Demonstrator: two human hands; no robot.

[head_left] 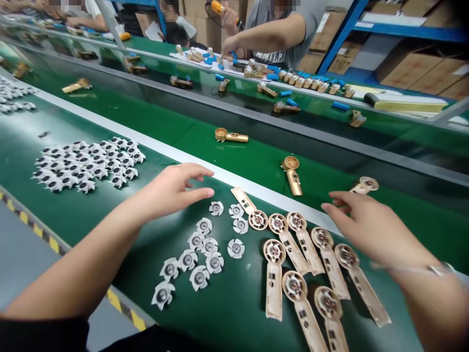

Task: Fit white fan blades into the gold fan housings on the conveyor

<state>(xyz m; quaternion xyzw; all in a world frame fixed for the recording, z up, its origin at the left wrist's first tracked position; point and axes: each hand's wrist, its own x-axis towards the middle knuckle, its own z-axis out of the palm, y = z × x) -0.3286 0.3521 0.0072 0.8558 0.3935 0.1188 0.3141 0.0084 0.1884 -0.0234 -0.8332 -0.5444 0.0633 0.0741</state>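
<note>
My left hand (176,189) is open above the green table, thumb and fingers apart, with nothing between them. Just below its fingertips lies a loose group of white fan blade wheels (210,246). My right hand (361,222) hovers at the right, its fingers loosely bent and apart, holding nothing that I can see. Behind its fingers a gold fan housing (367,184) shows in part. Between my hands several gold handheld-fan shells (274,278) lie with their inner sides up, round heads pointing mostly away from me. One shell (245,201) lies the other way round.
A larger cluster of white blade wheels (88,161) sits at the left. Beyond a white strip (161,146), gold fan housings (292,175) lie on the green belt (176,129). Across the line, a person (282,34) holds a yellow-handled tool (217,7) near blue battery cells.
</note>
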